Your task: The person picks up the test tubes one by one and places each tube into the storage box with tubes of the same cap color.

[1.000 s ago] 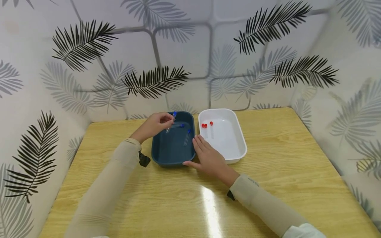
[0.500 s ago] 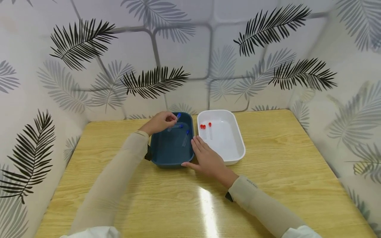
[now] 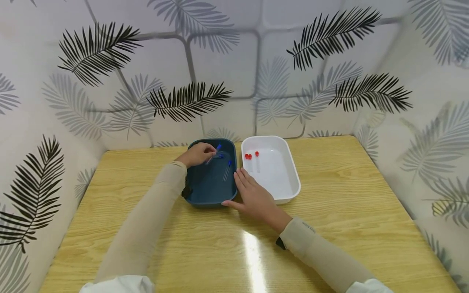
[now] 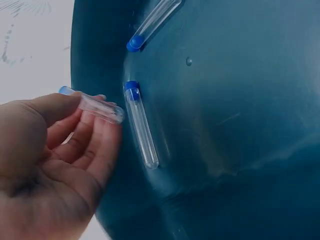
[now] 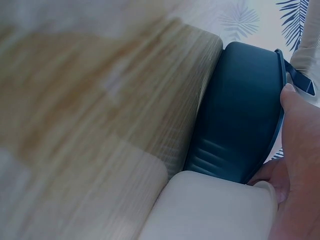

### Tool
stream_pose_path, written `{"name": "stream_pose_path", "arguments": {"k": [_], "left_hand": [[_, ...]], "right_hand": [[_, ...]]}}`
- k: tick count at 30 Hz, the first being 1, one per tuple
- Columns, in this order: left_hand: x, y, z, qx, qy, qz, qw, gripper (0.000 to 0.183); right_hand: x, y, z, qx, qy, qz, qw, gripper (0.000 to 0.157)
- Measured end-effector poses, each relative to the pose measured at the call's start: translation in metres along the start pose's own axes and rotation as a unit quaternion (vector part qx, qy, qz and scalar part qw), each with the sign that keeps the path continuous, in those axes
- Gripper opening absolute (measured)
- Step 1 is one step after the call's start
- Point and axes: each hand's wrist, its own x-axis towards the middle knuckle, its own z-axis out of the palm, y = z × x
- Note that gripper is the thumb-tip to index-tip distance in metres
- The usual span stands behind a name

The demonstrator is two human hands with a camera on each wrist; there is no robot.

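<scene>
My left hand [image 3: 198, 155] is over the back left of a dark blue tray [image 3: 210, 197], pinching a clear test tube [image 4: 101, 108] with a blue cap between thumb and fingers. In the left wrist view the tube is slanted, its rounded end past the fingertips. Below it on the tray floor lies a second blue-capped test tube [image 4: 143, 130]; another one [image 4: 159, 20] lies farther off. My right hand [image 3: 253, 194] rests at the tray's front right corner, fingers straight along the right rim. In the right wrist view its thumb [image 5: 289, 95] touches the rim.
Right beside the dark tray stands a white tray [image 3: 280, 183] holding clear tubes with red caps [image 3: 257, 154]. Both trays are on a wooden table [image 3: 340, 195]. Behind it hangs a leaf-patterned backdrop [image 3: 234, 114].
My left hand has moved slightly right and lower into the dark tray, still pinching the test tube. The right hand stays in place at the tray rim.
</scene>
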Motion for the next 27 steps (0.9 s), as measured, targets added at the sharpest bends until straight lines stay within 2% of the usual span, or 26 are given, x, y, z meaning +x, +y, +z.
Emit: {"name": "stream_pose_path", "arguments": {"k": [4,10,17,22,27], "left_hand": [[0.001,-0.002,0.002,0.009,-0.026,-0.011,0.9996,0.029],[0.001,-0.006,0.005,0.02,-0.078,-0.008,0.9967,0.025],[-0.001,-0.003,0.01,0.005,-0.141,-0.077,0.9869,0.025],[0.004,-0.006,0.013,-0.005,-0.16,-0.11,0.981,0.024],[0.01,-0.015,0.017,-0.021,-0.163,-0.106,0.9808,0.022]], "right_hand": [[0.0,0.0,-0.001,-0.003,0.001,0.001,1.0,0.101],[-0.001,-0.001,-0.001,0.0,-0.006,0.005,1.0,0.101],[0.0,-0.001,-0.002,0.005,-0.007,0.004,1.0,0.101],[0.0,-0.001,-0.002,0.006,-0.009,0.003,1.0,0.101],[0.0,0.0,0.0,0.003,-0.006,0.007,1.0,0.101]]}}
